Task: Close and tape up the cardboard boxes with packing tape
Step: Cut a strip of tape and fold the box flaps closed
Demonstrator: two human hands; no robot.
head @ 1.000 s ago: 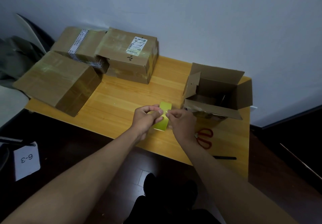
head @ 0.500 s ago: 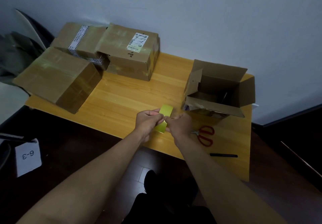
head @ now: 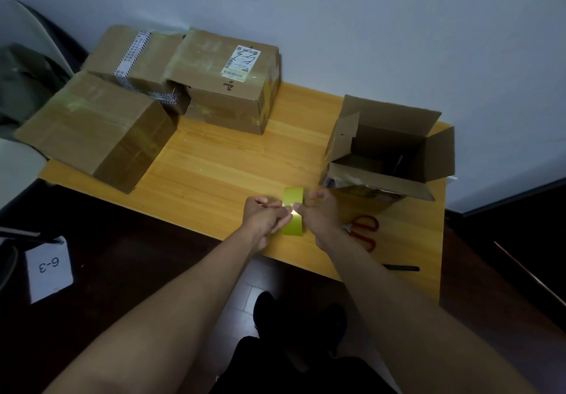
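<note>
Head view, and closest in, both hands meet over the tabletop's (head: 214, 179) near edge. Left hand (head: 264, 216) curls around the tape roll (head: 292, 215), gripping its side; right hand (head: 322, 210) pinches at the roll's face, fingertips tight together, apparently picking for the loose end. That roll looks light and rigid, slick on its glossy band, so the rim and core are the places to hold; the freed end will be thin, sticky, and prone to folding on itself. Just right, scissors (head: 363, 230) and a pen (head: 401, 268) lie flat. Beyond, the open box (head: 389, 151) stands flaps up, stiff but light, best pressed at flap edges. Farthest left, three shut boxes (head: 226, 78) cluster.
</note>
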